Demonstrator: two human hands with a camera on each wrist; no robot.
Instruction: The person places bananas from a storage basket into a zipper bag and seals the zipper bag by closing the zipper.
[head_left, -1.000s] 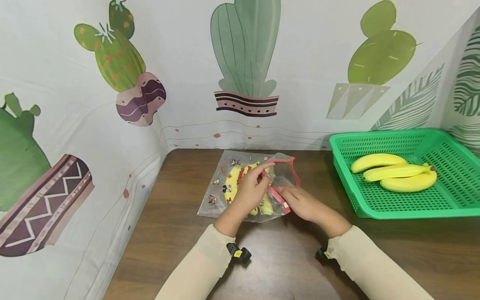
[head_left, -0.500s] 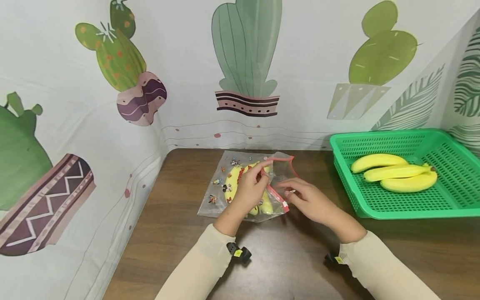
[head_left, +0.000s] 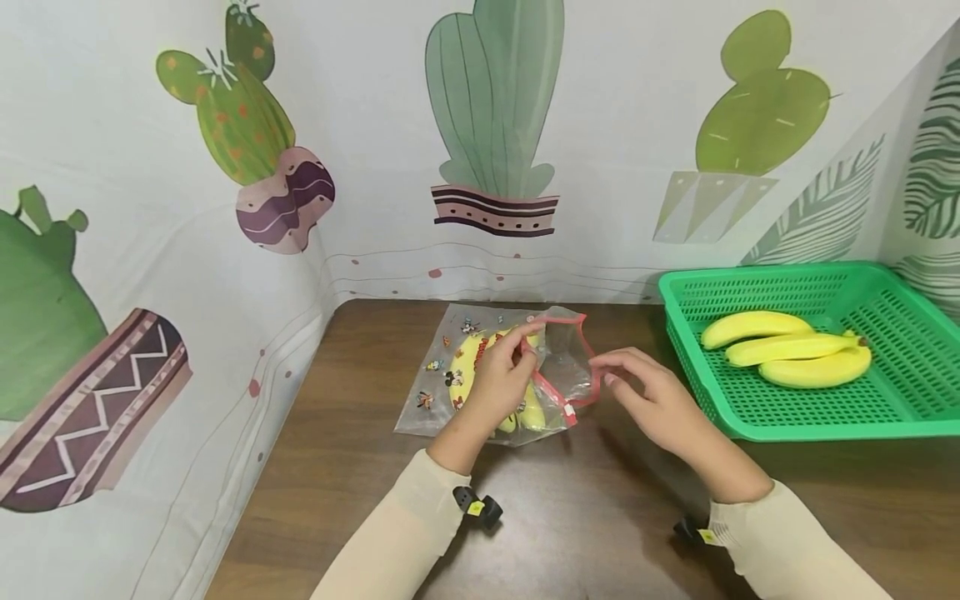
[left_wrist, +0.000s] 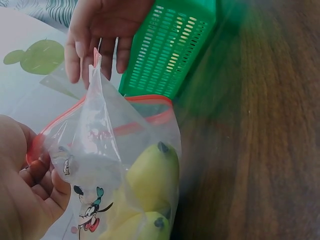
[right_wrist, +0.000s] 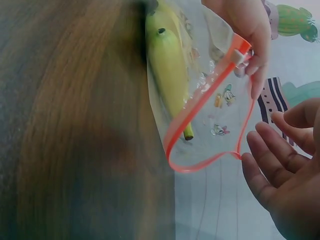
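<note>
Now the right hand (head_left: pixel 656 400) has let go of the bag (head_left: pixel 510 375) and drawn toward the basket (head_left: pixel 817 417), fingers loose and touching only the red rim. The left hand (head_left: pixel 498 379) still pinches the seal. Mid-frame on the counter (head_left: pixel 585 517), the bag gapes, bananas (left_wrist: pixel 150 175) inside.

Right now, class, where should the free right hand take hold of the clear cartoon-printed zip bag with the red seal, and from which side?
Pinch the free lip of the red seal strip on the clear cartoon-printed zip bag, coming from the right. The left hand pinches the other lip, so the mouth gapes toward the right hand, whose fingertips sit at that edge. The yellow bananas weigh down the far end.
</note>
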